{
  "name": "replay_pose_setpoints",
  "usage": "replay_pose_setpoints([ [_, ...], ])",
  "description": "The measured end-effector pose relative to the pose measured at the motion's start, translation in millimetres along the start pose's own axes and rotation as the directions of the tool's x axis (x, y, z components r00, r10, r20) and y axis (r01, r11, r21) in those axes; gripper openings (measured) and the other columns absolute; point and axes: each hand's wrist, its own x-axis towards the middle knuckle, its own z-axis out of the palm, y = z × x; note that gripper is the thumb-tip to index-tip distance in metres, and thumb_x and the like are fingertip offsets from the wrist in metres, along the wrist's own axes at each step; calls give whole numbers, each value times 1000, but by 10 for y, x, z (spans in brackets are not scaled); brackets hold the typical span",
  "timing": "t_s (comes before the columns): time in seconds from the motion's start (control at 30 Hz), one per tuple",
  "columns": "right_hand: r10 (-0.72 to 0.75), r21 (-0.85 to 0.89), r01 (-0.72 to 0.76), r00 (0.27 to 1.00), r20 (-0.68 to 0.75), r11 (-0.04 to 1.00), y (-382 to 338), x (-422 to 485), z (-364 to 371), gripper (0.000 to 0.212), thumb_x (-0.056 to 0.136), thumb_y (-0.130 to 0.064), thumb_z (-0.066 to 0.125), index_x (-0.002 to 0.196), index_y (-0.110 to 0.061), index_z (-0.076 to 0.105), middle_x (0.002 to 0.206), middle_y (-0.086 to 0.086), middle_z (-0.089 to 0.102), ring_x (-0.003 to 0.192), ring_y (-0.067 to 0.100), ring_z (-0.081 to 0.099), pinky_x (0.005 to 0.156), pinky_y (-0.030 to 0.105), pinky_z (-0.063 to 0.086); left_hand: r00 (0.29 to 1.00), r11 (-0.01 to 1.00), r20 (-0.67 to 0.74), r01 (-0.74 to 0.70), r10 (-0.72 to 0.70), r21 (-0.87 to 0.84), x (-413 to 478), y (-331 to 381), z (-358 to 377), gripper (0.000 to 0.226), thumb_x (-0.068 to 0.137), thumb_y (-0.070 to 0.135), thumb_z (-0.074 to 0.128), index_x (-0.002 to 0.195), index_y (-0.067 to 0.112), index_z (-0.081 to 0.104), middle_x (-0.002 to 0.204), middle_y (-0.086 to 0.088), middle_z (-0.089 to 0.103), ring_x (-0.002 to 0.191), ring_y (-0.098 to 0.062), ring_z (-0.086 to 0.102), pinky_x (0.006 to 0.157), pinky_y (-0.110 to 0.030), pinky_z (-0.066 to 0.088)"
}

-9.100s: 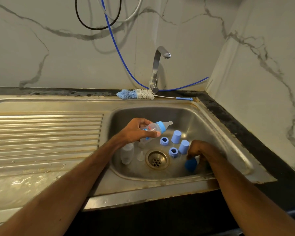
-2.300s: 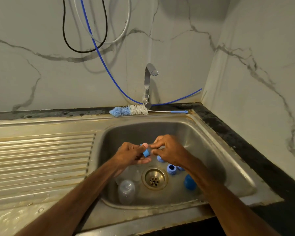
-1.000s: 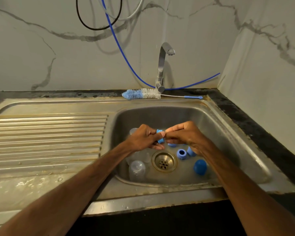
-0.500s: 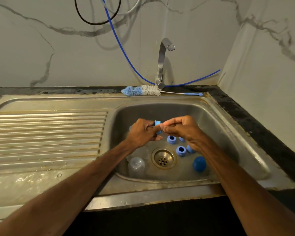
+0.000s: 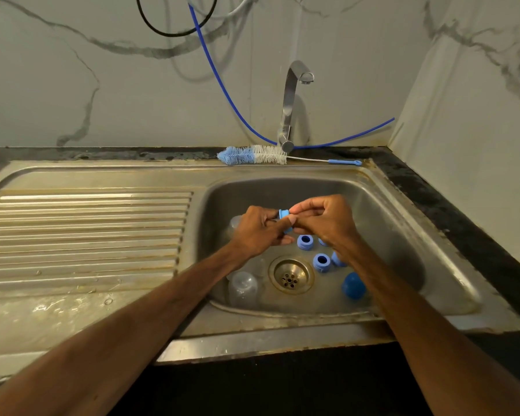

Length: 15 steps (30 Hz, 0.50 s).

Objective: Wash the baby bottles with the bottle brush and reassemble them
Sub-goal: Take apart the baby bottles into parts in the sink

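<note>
Head view: both hands' fingers [image 5: 291,219] pinch blue ring [image 5: 283,213]; no writing legible.

Chrome tap [image 5: 291,100] at marble wall; blue hose [image 5: 222,85] behind (black cable [image 5: 162,33] looped above); ribbed drainboard [image 5: 84,229] left.

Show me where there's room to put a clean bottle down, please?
The ribbed draining board left of the basin is bare, though wet near its front edge. The sink bottom has some room by the right wall. Around the drain it is crowded: clear bottles on its left, blue rings and a blue cap on its right. The bottle brush fills the back ledge.
</note>
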Motion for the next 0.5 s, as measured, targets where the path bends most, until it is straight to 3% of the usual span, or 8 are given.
replay_pose_setpoints([
  [0.1, 71, 135, -75, 997, 36, 988, 5, 12, -44, 19, 84, 4, 77, 103, 6, 74, 94, 20, 76, 79, 22, 77, 68, 23, 62, 999, 999, -28, -31, 31, 16, 5, 53, -21, 28, 96, 28, 70, 114, 6, 75, 90, -11, 79, 87, -27, 78, 87, -48, 62],
  [0.2, 116, 232, -126, 992, 58, 964, 39, 37, -31, 20, 87, 5, 72, 107, 5, 74, 97, 20, 77, 86, 25, 77, 74, 25, 62, 990, 985, -87, -99, 113, 144, 22, 61, -34, 26, 93, 31, 74, 106, 9, 76, 80, -8, 78, 78, -20, 78, 80, -45, 64],
  [0.3, 76, 100, -69, 994, -73, 993, 85, 56, 70, 14, 88, 7, 70, 101, 4, 76, 89, 20, 76, 74, 21, 75, 65, 22, 61, 974, 943, -120, -148, 190, 297, 30, 29, -11, 21, 86, 33, 80, 92, 13, 76, 70, 2, 74, 71, -13, 76, 74, -42, 65],
  [0.4, 20, -76, -29, 994, -109, 997, 99, 97, 148, 20, 90, 6, 63, 88, -7, 78, 83, 18, 76, 70, 22, 75, 64, 27, 63, 941, 869, -111, -243, 319, 432, 47, 11, -33, 26, 81, 38, 85, 92, 16, 78, 73, 6, 74, 67, -11, 73, 67, -38, 62],
  [0.5, 167, 72, -165, 985, -31, 984, 15, 91, 138, 21, 95, 6, 54, 95, 3, 75, 89, 23, 76, 74, 25, 77, 64, 27, 63, 920, 814, -80, -295, 383, 500, 66, -6, -79, 31, 76, 43, 87, 90, 17, 78, 72, 7, 73, 64, -12, 67, 62, -37, 57],
])
